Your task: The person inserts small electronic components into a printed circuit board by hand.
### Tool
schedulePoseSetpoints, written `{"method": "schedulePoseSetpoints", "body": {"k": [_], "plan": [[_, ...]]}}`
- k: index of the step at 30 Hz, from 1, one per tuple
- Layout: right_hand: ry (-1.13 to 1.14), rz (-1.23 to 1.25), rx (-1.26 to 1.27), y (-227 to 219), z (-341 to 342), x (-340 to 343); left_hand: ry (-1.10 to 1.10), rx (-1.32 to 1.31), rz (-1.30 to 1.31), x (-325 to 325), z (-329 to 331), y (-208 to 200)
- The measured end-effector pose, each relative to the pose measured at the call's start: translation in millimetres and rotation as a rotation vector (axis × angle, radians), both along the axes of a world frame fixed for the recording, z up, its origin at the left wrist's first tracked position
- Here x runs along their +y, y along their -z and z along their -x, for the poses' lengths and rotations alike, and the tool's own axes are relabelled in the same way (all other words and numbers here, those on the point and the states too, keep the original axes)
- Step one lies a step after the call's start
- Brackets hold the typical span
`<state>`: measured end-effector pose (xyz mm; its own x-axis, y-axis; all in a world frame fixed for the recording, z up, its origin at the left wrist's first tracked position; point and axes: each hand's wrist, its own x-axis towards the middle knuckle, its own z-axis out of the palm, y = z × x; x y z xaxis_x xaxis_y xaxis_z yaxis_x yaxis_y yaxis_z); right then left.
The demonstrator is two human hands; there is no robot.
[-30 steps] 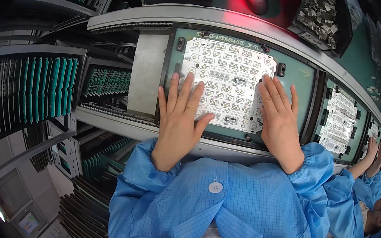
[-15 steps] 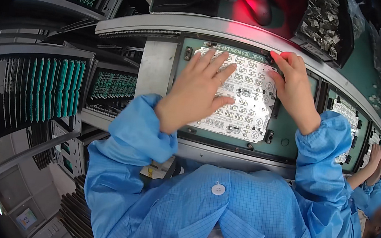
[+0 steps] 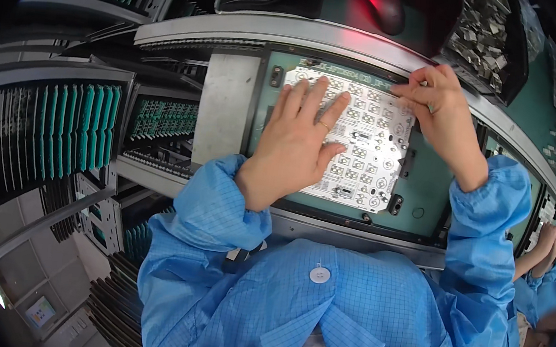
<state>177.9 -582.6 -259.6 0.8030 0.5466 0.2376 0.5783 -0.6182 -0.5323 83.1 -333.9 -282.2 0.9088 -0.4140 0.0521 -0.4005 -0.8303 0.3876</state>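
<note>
The person's left hand is spreading its fingers, lying palm down over the left part of a white rectangular circuit board and gripping nothing. The board is lying on a dark green, black-framed fixture panel, between a far silver metal rail and a near one. The right hand is curling at the board's far right corner, its thumb and forefinger tips coming close together; whether they are pinching anything, I cannot tell. A black bin of small silvery metal pieces is standing at the far right, and a black computer mouse is resting left of it. Upright green circuit boards are filling a rack at the left.
</note>
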Motion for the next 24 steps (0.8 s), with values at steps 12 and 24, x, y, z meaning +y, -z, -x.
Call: {"method": "schedulePoseSetpoints", "body": {"k": [12, 24], "plan": [[-0.169, -0.040, -0.006, 38.5, 2.6, 83.7, -0.012, -0.070, 0.161, 4.7, -5.5, 3.4], [-0.137, 0.082, 0.221, -33.0, 112.2, -0.8, -0.216, 0.157, 0.328, 46.8, 77.7, -34.2]]}}
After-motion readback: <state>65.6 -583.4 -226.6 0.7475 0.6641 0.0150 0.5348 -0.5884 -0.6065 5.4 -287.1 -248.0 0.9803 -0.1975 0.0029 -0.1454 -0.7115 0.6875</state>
